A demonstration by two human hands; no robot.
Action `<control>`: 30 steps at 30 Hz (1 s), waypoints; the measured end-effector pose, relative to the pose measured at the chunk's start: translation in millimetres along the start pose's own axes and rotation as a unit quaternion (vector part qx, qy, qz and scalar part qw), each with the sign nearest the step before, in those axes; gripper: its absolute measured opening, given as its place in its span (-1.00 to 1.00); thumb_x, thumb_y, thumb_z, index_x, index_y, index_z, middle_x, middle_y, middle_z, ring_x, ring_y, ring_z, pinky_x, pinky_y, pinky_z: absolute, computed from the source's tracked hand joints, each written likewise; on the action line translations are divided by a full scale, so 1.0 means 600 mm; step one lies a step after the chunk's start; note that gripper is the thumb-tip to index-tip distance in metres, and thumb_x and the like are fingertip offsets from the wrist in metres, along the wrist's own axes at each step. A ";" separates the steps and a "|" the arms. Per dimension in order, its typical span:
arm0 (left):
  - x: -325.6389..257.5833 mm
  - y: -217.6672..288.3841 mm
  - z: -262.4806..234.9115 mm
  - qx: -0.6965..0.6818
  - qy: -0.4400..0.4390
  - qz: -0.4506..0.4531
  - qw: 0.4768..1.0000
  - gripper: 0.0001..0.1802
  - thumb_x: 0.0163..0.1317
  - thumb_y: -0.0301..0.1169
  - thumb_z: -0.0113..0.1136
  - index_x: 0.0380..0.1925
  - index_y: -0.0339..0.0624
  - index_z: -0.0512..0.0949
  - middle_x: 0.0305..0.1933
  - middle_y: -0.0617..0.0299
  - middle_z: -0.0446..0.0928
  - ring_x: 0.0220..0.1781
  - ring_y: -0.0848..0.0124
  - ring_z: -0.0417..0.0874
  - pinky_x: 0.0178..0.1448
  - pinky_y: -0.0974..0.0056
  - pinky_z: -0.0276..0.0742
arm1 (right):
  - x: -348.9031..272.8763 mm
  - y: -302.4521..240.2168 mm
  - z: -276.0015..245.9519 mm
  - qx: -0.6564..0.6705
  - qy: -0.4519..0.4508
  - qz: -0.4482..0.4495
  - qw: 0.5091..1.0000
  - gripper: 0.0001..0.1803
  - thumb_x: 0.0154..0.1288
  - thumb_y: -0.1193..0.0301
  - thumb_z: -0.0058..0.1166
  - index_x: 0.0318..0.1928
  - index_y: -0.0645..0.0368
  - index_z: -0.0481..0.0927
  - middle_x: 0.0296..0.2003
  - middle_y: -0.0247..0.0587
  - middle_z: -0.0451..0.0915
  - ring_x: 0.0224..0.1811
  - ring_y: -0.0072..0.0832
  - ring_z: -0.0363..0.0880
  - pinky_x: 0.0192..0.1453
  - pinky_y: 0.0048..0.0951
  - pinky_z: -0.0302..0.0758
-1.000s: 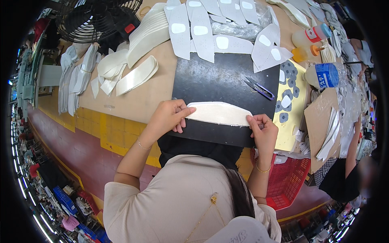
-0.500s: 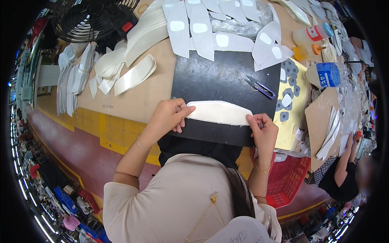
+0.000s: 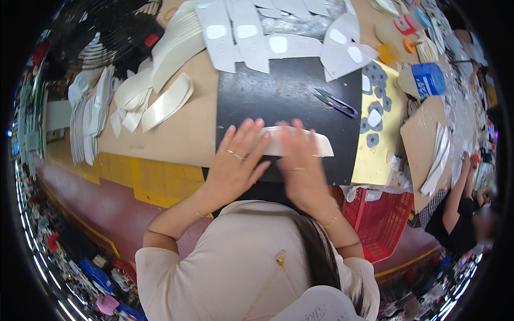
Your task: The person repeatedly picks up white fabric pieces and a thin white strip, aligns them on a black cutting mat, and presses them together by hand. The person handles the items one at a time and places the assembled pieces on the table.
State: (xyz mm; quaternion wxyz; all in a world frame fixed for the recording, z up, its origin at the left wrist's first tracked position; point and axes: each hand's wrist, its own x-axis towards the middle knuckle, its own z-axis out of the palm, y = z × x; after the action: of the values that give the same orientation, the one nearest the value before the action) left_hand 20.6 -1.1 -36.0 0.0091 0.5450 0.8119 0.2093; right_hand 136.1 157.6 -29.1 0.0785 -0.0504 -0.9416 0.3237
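A curved cream fabric piece (image 3: 322, 145) lies on the black mat (image 3: 289, 85) near its front edge. Over its left end rests my left hand (image 3: 238, 156), palm down with the fingers stretched out and the thumb apart. My right hand (image 3: 301, 166) lies flat across the middle of the piece; its fingertips are blurred by motion. Both palms hide much of the piece, leaving its right end in sight. Beyond my right hand, purple-handled thread snips (image 3: 342, 105) lie on the mat.
White pattern pieces (image 3: 246, 32) line the mat's far edge. Stacked cream strips (image 3: 174, 48) and a black fan (image 3: 107, 32) are at left. At right are a yellow sheet (image 3: 369, 166) with grey patches, a blue-labelled jar (image 3: 425, 80), a red basket (image 3: 383, 227) and another person's arm (image 3: 458, 192).
Both hands have let go of the piece's ends and moved inward, now flat on top of it. The piece went from being held up to lying on the mat. The view shifted slightly.
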 end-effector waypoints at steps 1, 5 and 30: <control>-0.016 -0.002 0.029 -0.027 -0.061 0.001 0.998 -0.31 0.23 -0.17 0.26 0.31 -0.22 0.35 0.49 -0.01 0.21 0.57 0.08 0.12 0.55 -0.10 0.06 | 0.005 -0.003 0.016 0.010 -0.041 -0.042 0.998 -0.28 0.37 0.43 -0.03 0.51 0.10 0.11 0.52 -0.09 0.07 0.57 0.05 -0.07 0.55 0.24 -0.20; -0.019 -0.005 0.041 0.030 -0.105 -0.007 0.994 -0.24 0.27 0.00 0.18 0.40 -0.09 0.28 0.52 0.08 0.19 0.56 0.14 0.15 0.54 -0.05 0.07 | 0.002 0.011 0.026 -0.058 -0.074 0.003 0.996 -0.30 0.35 0.34 0.05 0.48 0.07 0.20 0.49 -0.14 0.17 0.54 -0.14 0.07 0.56 -0.01 -0.04; -0.084 -0.058 -0.044 0.072 -0.104 -0.170 0.977 -0.21 0.29 -0.07 0.23 0.40 -0.26 0.23 0.50 -0.05 0.19 0.53 0.02 0.17 0.52 -0.09 0.08 | -0.084 0.069 -0.054 -0.079 0.114 0.148 0.979 -0.40 0.32 0.62 0.04 0.38 0.12 0.36 0.30 -0.06 0.39 0.29 -0.08 0.40 0.37 -0.14 0.30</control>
State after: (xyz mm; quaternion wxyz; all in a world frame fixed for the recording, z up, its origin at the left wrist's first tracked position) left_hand 4.2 -65.8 -34.6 0.0897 0.4166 0.9004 0.0877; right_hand 193.4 202.0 -35.1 0.1324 -0.2319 -0.9311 0.2483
